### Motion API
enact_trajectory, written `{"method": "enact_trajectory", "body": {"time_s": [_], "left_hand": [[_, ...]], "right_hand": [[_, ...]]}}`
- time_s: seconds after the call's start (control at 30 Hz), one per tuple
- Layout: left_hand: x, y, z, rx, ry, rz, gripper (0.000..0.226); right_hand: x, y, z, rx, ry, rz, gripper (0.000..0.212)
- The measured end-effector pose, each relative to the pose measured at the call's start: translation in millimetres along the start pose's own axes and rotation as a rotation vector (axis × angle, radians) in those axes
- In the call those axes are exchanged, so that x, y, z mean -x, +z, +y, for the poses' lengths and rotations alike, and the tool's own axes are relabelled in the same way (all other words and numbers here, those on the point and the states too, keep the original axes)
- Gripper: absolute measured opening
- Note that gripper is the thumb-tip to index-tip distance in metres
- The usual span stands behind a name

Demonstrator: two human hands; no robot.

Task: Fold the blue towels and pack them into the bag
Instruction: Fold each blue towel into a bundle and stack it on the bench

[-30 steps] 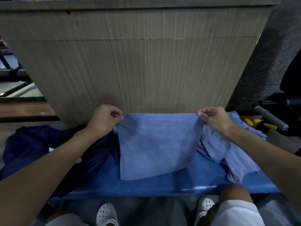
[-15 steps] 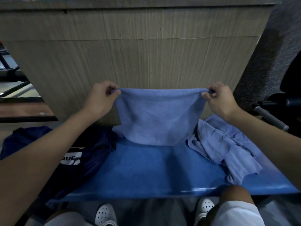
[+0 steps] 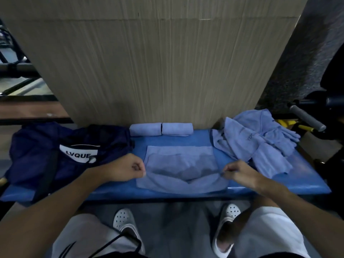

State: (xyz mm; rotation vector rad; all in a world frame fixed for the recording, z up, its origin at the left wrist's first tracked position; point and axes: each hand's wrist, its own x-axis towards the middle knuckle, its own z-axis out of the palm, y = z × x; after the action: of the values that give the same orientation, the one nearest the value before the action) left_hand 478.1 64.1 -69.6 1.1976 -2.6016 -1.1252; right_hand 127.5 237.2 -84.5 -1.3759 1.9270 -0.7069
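A light blue towel (image 3: pixel 181 168) lies on the blue bench (image 3: pixel 305 181), its top edge folded down toward me. My left hand (image 3: pixel 128 169) pinches its left corner and my right hand (image 3: pixel 237 172) pinches its right corner. Two rolled blue towels (image 3: pixel 161 129) sit side by side at the back of the bench against the wall. A heap of loose blue towels (image 3: pixel 258 140) lies at the right. The dark navy bag (image 3: pixel 61 148) with a white label lies crumpled at the left.
A wood-grain wall panel (image 3: pixel 149 62) rises directly behind the bench. A grey handle (image 3: pixel 307 118) and yellow-handled tools (image 3: pixel 301 126) sit at the far right. My white shoes (image 3: pixel 124 220) and knees are below the bench's front edge.
The towel, held up in the air by its top corners earlier, now lies on the bench. Both hands came down and toward me with the corners. Two rolled towels at the back came into view.
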Motion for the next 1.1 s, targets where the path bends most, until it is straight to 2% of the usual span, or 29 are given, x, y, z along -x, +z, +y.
{"method": "enact_trajectory", "body": {"time_s": [0.1, 0.2, 0.27, 0.4, 0.53, 0.6, 0.73, 0.83, 0.9, 0.97, 1.1], "left_hand": [[-5.4, 7.7, -4.3, 0.064, -0.021, -0.002, 0.008], [-20.9, 14.8, -7.6, 0.105, -0.052, 0.082, 0.011], [-35.6, 21.2, -11.7, 0.094, -0.063, 0.149, 0.022], [-67.6, 32.6, -23.4, 0.087, -0.085, 0.230, 0.019], [-97.0, 43.0, -36.9, 0.045, -0.073, 0.237, 0.008], [-104.3, 45.9, -41.7, -0.008, -0.011, 0.238, 0.021], [-122.1, 46.4, -57.1, -0.143, 0.038, 0.192, 0.039], [-129.4, 45.5, -63.7, -0.213, 0.076, 0.183, 0.023], [-130.8, 43.6, -63.6, -0.229, 0.063, 0.151, 0.027], [-131.8, 41.7, -65.0, -0.207, 0.055, 0.163, 0.036], [-133.7, 39.9, -68.7, -0.086, 0.058, 0.182, 0.042]], "right_hand": [[-2.1, 5.2, 5.0, -0.098, 0.054, 0.018, 0.020], [-12.4, 8.8, 6.7, -0.168, 0.055, 0.048, 0.015], [-23.4, 12.9, 7.8, -0.185, 0.046, 0.062, 0.012], [-56.1, 24.9, 16.6, -0.192, 0.051, 0.054, 0.014], [-94.9, 38.4, 30.2, -0.117, 0.060, 0.084, 0.010], [-106.7, 41.9, 33.6, -0.073, 0.036, 0.125, 0.009], [-130.7, 43.5, 47.1, 0.081, 0.004, 0.109, 0.025], [-135.1, 39.5, 54.8, 0.282, -0.011, 0.042, 0.024], [-133.4, 35.8, 54.8, 0.358, -0.016, 0.015, 0.032], [-133.3, 33.2, 53.5, 0.385, -0.044, 0.047, 0.033], [-138.5, 31.4, 46.2, 0.251, -0.165, 0.130, 0.023]]}}
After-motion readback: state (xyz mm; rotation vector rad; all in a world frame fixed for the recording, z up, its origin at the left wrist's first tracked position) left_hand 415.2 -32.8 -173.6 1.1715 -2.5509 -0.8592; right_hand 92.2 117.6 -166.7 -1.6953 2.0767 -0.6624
